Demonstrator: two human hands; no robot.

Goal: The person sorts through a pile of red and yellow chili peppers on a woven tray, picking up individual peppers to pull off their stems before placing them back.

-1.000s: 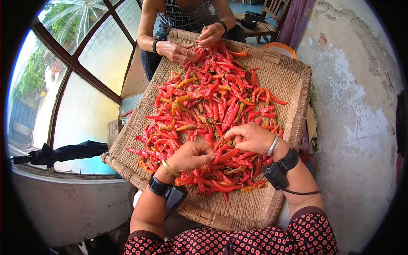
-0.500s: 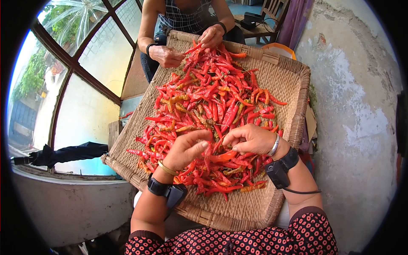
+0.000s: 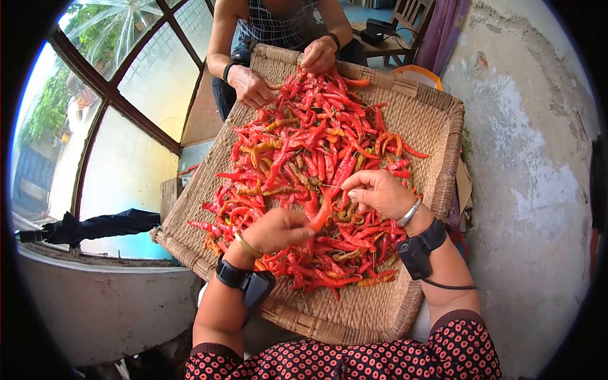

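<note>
A heap of red chili peppers (image 3: 329, 152), a few of them yellowish or brown, lies in a large woven basket tray (image 3: 424, 126). My left hand (image 3: 278, 229) is closed round the lower end of one red chili pepper (image 3: 323, 210), holding it tilted above the pile. Thumb and forefinger of my right hand (image 3: 380, 193) are pinched together just right of that pepper's top. A thin stem appears to run from the pepper into this pinch.
Across the tray, a person's two hands (image 3: 252, 87) work at the far end of the heap. A black folded umbrella (image 3: 111, 227) lies on the window ledge at left. A worn plaster wall (image 3: 519, 190) rises at right, and a wooden chair (image 3: 411, 28) stands behind.
My left hand has closed on a chili pepper that was lower, near my right hand; it is now tilted upright. My right hand has shifted up slightly. The other person's left-side hand has moved slightly.
</note>
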